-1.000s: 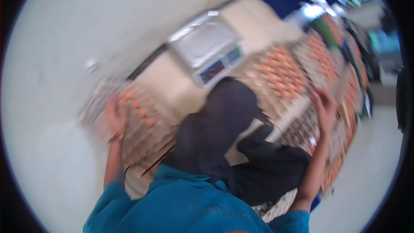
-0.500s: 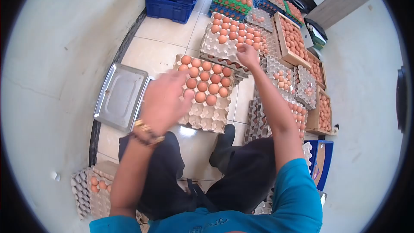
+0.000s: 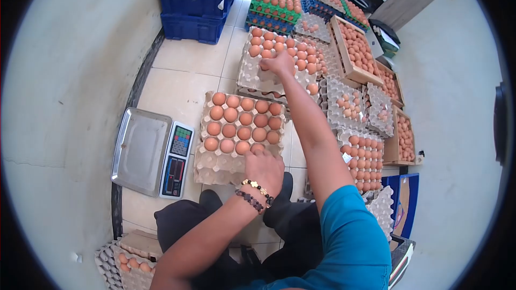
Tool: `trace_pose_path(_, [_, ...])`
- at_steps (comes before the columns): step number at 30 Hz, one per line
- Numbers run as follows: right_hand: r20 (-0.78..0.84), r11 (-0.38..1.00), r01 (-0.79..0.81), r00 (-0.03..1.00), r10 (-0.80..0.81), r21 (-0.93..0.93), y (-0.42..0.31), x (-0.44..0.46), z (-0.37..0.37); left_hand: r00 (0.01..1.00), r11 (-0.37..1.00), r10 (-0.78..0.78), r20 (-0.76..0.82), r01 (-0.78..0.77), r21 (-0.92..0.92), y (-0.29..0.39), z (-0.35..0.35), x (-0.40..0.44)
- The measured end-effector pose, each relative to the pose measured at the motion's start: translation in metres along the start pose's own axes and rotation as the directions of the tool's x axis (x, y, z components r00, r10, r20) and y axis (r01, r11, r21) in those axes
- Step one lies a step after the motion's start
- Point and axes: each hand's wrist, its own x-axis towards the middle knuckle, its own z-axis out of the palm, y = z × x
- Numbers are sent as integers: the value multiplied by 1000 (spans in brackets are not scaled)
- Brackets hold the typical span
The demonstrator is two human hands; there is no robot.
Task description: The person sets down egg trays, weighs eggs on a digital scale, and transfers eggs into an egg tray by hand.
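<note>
My left hand, with bead bracelets at the wrist, has its fingers curled down at an egg on the near cardboard egg tray. Rows of brown eggs fill that tray's far part; hollows show along its front. Whether more lies under the palm is hidden. Farther off, my right hand reaches over the stacked trays behind. Its fingers are closed around an egg, partly hidden. Other eggs sit around it in the top tray.
A digital scale with a metal pan stands left. Blue crates are stacked at the back left. Green and blue egg trays stand behind. Wooden egg crates and more loaded trays line the right side.
My left hand has moved right and down to the near tray's front eggs, uncovering the scale. My right hand has shifted left over the far tray. The view has shifted too.
</note>
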Motion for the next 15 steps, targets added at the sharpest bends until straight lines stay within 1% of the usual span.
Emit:
trace_pose_path(1, [7,975,-38,999,37,219,20,20,7,999,1000,-9,32,8,14,0,-1,0])
trace_pose_path(2, [27,902,-77,997,73,424,36,30,9,998,1000,-19,68,18,24,2,-3,0])
trace_pose_path(3, [102,739,-205,978,183,642,35,25,-9,994,999,-27,103,24,33,4,-4,-1])
trace_pose_path(4, [167,536,-257,963,211,804,44,24,-17,991,1000,-24,128,22,12,5,-5,-1])
trace_pose_path(5, [232,295,-291,948,219,910,51,26,-27,988,1000,-19,150,20,-7,6,-8,-1])
trace_pose_path(6, [296,30,-309,932,207,951,58,28,-38,985,1000,-15,171,19,-22,7,-10,-1])
trace_pose_path(7, [251,204,-286,951,183,936,73,37,-43,987,1000,-7,158,10,-18,8,-10,-1])
trace_pose_path(9, [175,521,-208,978,113,827,95,52,-44,991,1000,6,133,-5,-5,9,-7,-1])
trace_pose_path(10, [89,813,-151,989,122,562,82,39,-50,990,1000,9,142,-9,-4,9,-8,0])
trace_pose_path(11, [9,975,-96,995,96,200,71,24,-57,988,1000,12,152,-11,-5,10,-9,0])
trace_pose_path(12, [-52,979,-50,998,40,-200,55,4,-62,986,1000,14,164,-13,-9,11,-9,0])
trace_pose_path(13, [-123,932,-81,992,40,-353,45,-10,-56,987,1000,10,159,-8,-11,12,-8,1])
trace_pose_path(15, [-61,931,-99,995,83,-350,51,1,-45,989,1000,-5,150,7,-9,12,-4,2])
